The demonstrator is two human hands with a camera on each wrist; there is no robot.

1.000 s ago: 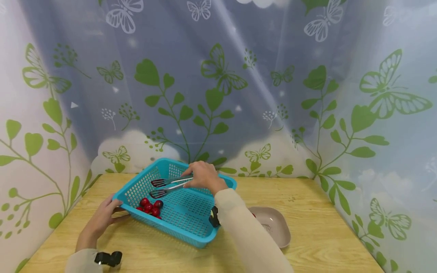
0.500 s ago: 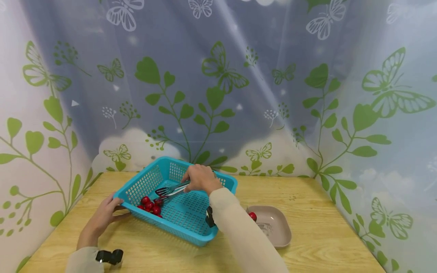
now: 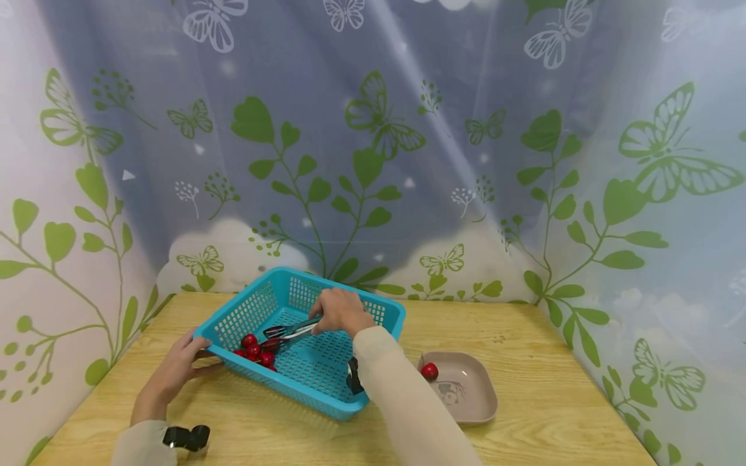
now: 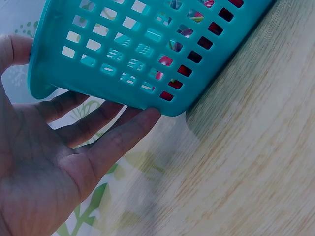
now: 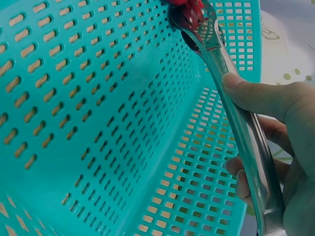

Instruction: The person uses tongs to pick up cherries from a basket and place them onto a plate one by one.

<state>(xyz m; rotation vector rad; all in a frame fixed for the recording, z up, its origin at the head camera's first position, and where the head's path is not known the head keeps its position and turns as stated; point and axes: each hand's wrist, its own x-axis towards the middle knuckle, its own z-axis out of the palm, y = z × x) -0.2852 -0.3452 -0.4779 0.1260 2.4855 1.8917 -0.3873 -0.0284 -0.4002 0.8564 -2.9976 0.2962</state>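
Note:
A turquoise perforated plastic basket [image 3: 280, 387] stands on the table, with several red cherries [image 3: 252, 348] bunched in its near left corner. My left hand [image 3: 170, 375] holds that corner, thumb [image 4: 15, 51] at the rim and fingers spread along the outside wall in the left wrist view. My right hand [image 3: 342, 310] grips a pair of metal tongs [image 5: 243, 137] between thumb and fingers, over the basket. The slotted tong heads reach down to the cherries; in the right wrist view, red fruit [image 5: 186, 4] shows at the heads, partly cut off by the frame edge.
Right of the basket, a beige square bowl [image 3: 482, 391] stands on the wooden table [image 3: 542, 388], with a single cherry [image 3: 429, 371] in it, its near side partly behind my right sleeve [image 3: 402, 388]. A patterned curtain [image 3: 443, 213] hangs behind the table.
My right hand has lowered the tongs from above the basket floor down to the cherries, and drawn slightly leftward. The cherry in the bowl has come out from behind my sleeve. My left hand stays put.

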